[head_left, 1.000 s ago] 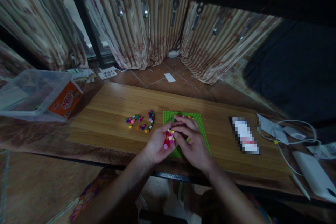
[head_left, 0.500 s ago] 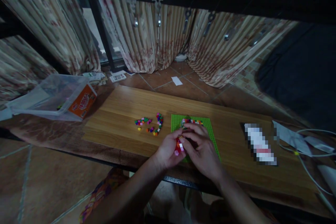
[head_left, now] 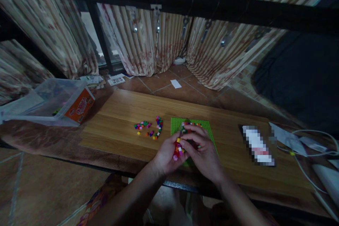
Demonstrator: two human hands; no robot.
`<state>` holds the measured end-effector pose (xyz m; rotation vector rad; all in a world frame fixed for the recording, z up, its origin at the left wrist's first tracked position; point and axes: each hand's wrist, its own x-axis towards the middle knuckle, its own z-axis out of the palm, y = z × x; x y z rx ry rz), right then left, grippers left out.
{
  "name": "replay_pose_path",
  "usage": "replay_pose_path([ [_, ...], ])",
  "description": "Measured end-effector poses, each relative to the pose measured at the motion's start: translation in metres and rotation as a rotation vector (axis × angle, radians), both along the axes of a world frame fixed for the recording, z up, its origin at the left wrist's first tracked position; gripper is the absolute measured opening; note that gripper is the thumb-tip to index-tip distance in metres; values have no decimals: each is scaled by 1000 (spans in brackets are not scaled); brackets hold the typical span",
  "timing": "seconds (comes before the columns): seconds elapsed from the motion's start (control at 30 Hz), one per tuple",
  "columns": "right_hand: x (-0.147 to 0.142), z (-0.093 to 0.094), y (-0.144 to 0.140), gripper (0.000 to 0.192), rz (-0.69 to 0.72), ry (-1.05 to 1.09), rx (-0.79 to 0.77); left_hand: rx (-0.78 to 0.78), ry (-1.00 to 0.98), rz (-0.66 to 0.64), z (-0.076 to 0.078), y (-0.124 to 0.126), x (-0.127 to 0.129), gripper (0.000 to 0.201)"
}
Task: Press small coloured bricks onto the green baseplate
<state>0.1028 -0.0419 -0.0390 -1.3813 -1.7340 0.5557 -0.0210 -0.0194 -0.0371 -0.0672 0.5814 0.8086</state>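
A green studded baseplate (head_left: 176, 126) lies on the wooden board (head_left: 124, 113), with a row of small coloured bricks (head_left: 191, 124) stuck near its far edge. Both my hands are over the plate's near half. My left hand (head_left: 166, 154) cups a clump of small red, yellow, pink and white bricks (head_left: 177, 148). My right hand (head_left: 203, 152) rests beside it, fingertips touching that clump and the plate. Loose coloured bricks (head_left: 150, 129) lie scattered on the board left of the plate.
A clear plastic tub with an orange label (head_left: 57, 102) stands at the far left. A blurred flat object (head_left: 256, 144) lies right of the plate, with white cables (head_left: 307, 148) and a white device (head_left: 328, 180) beyond. Striped curtains (head_left: 148, 42) hang behind; tiled floor lies below.
My view has shifted slightly; the hands stay together over the plate, fingers working the clump of bricks. Nothing else on the board moved.
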Motion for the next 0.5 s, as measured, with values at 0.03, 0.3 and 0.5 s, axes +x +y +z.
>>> replay_pose_path([
  [0.03,4,1,1,8,-25,39,-1,9,25,-12,1,0,-2,28],
  [0.3,47,-5,15,8,-245,211,-1,33,258,41,-2,13,-34,26],
  [0.5,32,-15,13,5,-108,-4,-49,185,482,-26,-16,11,-24,16],
])
